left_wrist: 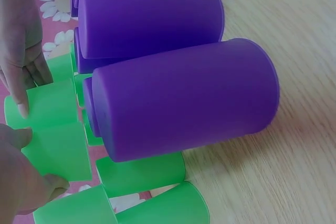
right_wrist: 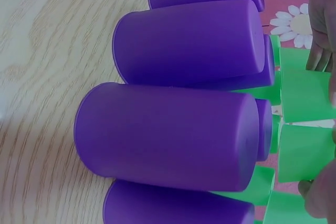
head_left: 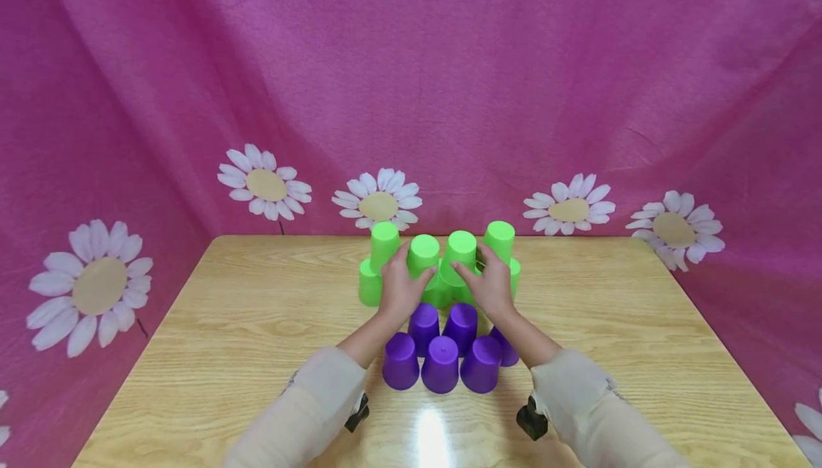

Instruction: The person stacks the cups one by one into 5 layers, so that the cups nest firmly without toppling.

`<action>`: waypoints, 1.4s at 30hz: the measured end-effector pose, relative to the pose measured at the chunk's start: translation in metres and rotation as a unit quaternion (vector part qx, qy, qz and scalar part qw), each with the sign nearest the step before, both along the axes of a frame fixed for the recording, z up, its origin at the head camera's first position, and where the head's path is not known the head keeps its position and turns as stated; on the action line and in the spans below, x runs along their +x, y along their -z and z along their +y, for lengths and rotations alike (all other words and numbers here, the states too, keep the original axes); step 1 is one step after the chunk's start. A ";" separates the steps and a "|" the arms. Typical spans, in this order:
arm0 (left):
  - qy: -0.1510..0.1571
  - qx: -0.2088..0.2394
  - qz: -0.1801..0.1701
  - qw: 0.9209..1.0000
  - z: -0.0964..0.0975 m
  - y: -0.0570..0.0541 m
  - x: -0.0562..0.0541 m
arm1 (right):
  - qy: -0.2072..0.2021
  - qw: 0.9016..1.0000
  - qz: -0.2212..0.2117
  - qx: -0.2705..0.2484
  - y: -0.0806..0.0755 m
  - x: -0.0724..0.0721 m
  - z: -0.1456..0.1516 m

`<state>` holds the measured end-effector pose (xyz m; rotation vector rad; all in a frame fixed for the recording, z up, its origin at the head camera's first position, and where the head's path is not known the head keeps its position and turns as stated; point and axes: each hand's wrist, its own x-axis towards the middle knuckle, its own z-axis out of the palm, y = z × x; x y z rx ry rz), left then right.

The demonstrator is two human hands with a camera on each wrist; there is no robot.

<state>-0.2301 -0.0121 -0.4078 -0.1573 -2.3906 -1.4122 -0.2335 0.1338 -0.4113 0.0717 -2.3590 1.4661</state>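
My left hand [head_left: 401,286] grips an upside-down green cup [head_left: 424,250], thumb on the near side, fingers round its left. Beside it my right hand [head_left: 491,282] grips another green cup [head_left: 462,245], thumb in front and fingers round its right side. Both cups sit side by side at second-tier height, over a lower row of green cups [head_left: 370,284] partly hidden by the hands. In the left wrist view, the fingertips of the left hand [left_wrist: 23,182] press the wall of its green cup [left_wrist: 58,153]. An upper green cup [head_left: 385,243] stands at the left end, another [head_left: 499,238] at the right end.
Several upside-down purple cups [head_left: 440,367] stand in two staggered rows just in front of the green ones, between my forearms. The wooden table [head_left: 257,354] reaches back to a pink cloth [head_left: 411,97] with daisies.
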 end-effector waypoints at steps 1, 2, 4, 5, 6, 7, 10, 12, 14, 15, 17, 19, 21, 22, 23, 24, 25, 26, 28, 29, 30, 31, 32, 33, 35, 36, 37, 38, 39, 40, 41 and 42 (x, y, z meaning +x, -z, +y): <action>-0.003 0.001 -0.001 1.000 0.001 0.000 -0.001 | 0.004 1.000 -0.001 0.003 0.000 0.000 -0.001; -0.006 0.001 -0.001 1.000 0.001 0.000 -0.002 | 0.009 1.000 -0.003 0.006 0.000 -0.001 -0.002; -0.009 -0.001 -0.006 1.000 0.002 0.000 -0.003 | 0.018 1.000 -0.003 0.011 -0.001 -0.001 -0.005; -0.010 -0.002 -0.007 1.000 0.003 -0.001 -0.003 | 0.021 1.000 -0.003 0.012 -0.001 -0.001 -0.006; -0.009 -0.003 -0.011 1.000 0.003 -0.001 -0.003 | 0.024 1.000 -0.004 0.011 -0.002 -0.001 -0.007; -0.007 -0.006 -0.014 1.000 0.004 -0.001 -0.003 | 0.027 1.000 -0.003 0.009 -0.002 -0.001 -0.007; -0.003 -0.018 -0.017 1.000 0.005 -0.001 -0.004 | 0.036 0.999 -0.002 0.009 -0.002 -0.001 -0.008; 0.000 -0.022 -0.017 1.000 0.006 0.000 -0.005 | 0.042 0.999 -0.002 0.010 -0.001 -0.002 -0.009; -0.001 -0.026 -0.011 1.000 0.006 0.000 -0.006 | 0.050 0.999 -0.001 0.014 -0.001 -0.003 -0.009; 0.000 -0.025 -0.010 1.000 0.006 0.000 -0.007 | 0.053 0.998 0.000 0.016 -0.001 -0.004 -0.009; 0.000 -0.024 -0.008 1.000 0.007 0.001 -0.008 | 0.059 0.998 -0.001 0.013 0.000 -0.004 -0.010; 0.000 -0.024 -0.009 1.000 0.007 0.001 -0.009 | 0.066 0.998 0.001 0.014 0.000 -0.005 -0.010; -0.001 -0.024 -0.013 1.000 0.008 0.000 -0.010 | 0.068 0.998 0.010 0.014 0.000 -0.006 -0.011; -0.002 -0.025 -0.014 1.000 0.008 0.000 -0.010 | 0.069 0.997 0.013 0.012 0.000 -0.007 -0.012; -0.004 -0.025 -0.015 1.000 0.008 0.000 -0.011 | 0.071 0.997 0.018 0.011 0.000 -0.007 -0.012; -0.005 -0.028 -0.016 0.999 0.008 -0.001 -0.011 | 0.072 0.997 0.022 0.009 0.000 -0.007 -0.013; -0.007 -0.030 -0.013 0.999 0.008 -0.001 -0.011 | 0.073 0.997 0.025 0.008 0.000 -0.008 -0.013; -0.008 -0.030 -0.010 0.999 0.008 -0.001 -0.011 | 0.073 0.997 0.029 0.009 0.000 -0.008 -0.013; -0.012 -0.032 -0.002 0.999 0.008 -0.002 -0.012 | 0.076 0.997 0.030 0.007 0.000 -0.009 -0.013; -0.013 -0.032 0.001 0.999 0.008 -0.002 -0.012 | 0.076 0.997 0.032 0.007 0.000 -0.009 -0.013; -0.013 -0.031 0.005 0.999 0.008 -0.003 -0.013 | 0.077 0.997 0.032 0.004 0.000 -0.009 -0.013; -0.013 -0.029 0.009 0.999 0.008 -0.003 -0.013 | 0.077 0.996 0.034 0.004 0.000 -0.009 -0.013; -0.013 -0.028 0.011 0.999 0.008 -0.003 -0.013 | 0.076 0.996 0.037 0.004 -0.001 -0.009 -0.013; -0.012 -0.028 0.014 0.999 0.008 -0.004 -0.013 | 0.076 0.996 0.037 0.003 -0.001 -0.009 -0.013; -0.008 -0.026 0.018 0.999 0.008 -0.004 -0.014 | 0.076 0.996 0.037 0.003 -0.002 -0.008 -0.013; -0.006 -0.027 0.021 0.999 0.008 -0.005 -0.014 | 0.076 0.996 0.037 0.004 -0.002 -0.008 -0.013; -0.005 -0.031 0.025 0.999 0.008 -0.005 -0.014 | 0.077 0.996 0.037 0.008 -0.002 -0.008 -0.013; -0.003 -0.033 0.028 0.999 0.008 -0.005 -0.014 | 0.077 0.996 0.037 0.010 -0.002 -0.009 -0.013; -0.002 -0.036 0.031 0.999 0.008 -0.005 -0.015 | 0.078 0.996 0.038 0.012 -0.002 -0.009 -0.013; -0.001 -0.039 0.034 0.999 0.008 -0.006 -0.016 | 0.078 0.996 0.039 0.015 -0.002 -0.010 -0.013; -0.001 -0.042 0.037 0.998 0.008 -0.006 -0.016 | 0.079 0.996 0.043 0.017 -0.002 -0.010 -0.013; -0.002 -0.044 0.039 0.998 0.008 -0.006 -0.016 | 0.079 0.996 0.046 0.019 -0.002 -0.011 -0.013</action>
